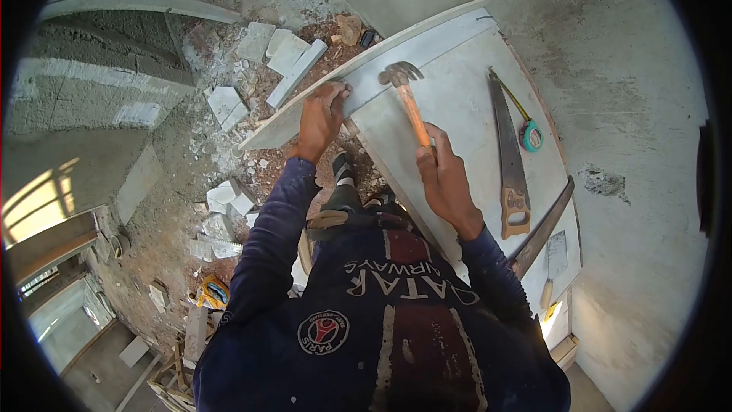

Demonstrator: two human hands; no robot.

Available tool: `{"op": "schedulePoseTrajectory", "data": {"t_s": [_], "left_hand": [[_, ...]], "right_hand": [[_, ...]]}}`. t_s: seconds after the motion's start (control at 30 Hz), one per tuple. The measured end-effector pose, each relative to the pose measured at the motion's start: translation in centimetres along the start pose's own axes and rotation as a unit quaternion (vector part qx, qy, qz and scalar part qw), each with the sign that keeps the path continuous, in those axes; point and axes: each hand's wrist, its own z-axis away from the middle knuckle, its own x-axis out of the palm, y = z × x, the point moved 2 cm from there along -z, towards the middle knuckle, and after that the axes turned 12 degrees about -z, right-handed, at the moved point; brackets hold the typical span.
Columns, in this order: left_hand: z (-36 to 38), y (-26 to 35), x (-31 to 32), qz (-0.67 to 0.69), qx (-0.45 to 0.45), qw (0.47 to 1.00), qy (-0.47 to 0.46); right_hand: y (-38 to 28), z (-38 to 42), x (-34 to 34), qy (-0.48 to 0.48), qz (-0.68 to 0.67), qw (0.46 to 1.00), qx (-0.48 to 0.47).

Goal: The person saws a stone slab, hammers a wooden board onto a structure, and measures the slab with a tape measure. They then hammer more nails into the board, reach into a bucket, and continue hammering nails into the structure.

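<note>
Head view: two hands [322,118], one hammer [412,112]

Pale work surface [461,118]: 1 handsaw [508,137], wooden handle; 1 brownish saw [547,221], near it; 1 teal tape measure [531,138]; 1 flat-bladed tool [557,254]; 1 long pale strip [438,42] along an edge. Floor [164,248]: pale blocks [291,57], rubble.

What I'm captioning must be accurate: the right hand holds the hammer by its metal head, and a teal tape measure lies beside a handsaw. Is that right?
Not quite: the head view shows the right hand gripping the hammer by its orange handle, with the metal head at the far end. A teal tape measure does lie beside a handsaw.
</note>
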Motion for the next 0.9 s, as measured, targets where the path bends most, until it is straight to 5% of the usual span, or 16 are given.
{"op": "schedulePoseTrajectory", "data": {"t_s": [0.17,0.4,0.57,0.7,0.77,0.87,0.9], "left_hand": [[-0.1,1.0,-1.0,-0.004,-0.018,1.0,-0.01],[0.6,0.3,-0.1,0.007,-0.086,0.995,-0.041],[0.5,0.5,0.0,0.042,-0.069,0.996,-0.033],[0.9,0.3,0.4,0.0,-0.074,0.997,-0.027],[1.1,0.0,0.6,-0.02,-0.075,0.997,-0.026],[1.6,2.7,-0.4,0.027,-0.096,0.995,-0.002],[2.5,3.7,-0.6,-0.005,-0.17,0.985,0.036]], "right_hand": [[-1.0,-1.3,2.4,0.012,0.053,0.978,-0.199],[-0.7,-2.4,2.3,-0.037,0.177,0.975,-0.13],[-3.0,-1.0,2.4,0.032,0.074,0.971,-0.227],[-1.1,-1.9,2.8,0.007,0.154,0.963,-0.222],[-0.3,-1.9,2.5,-0.047,0.186,0.974,-0.117],[-0.7,-0.5,2.0,-0.012,0.106,0.99,-0.09],[-0.5,0.0,1.8,-0.004,0.11,0.99,-0.089]]}}
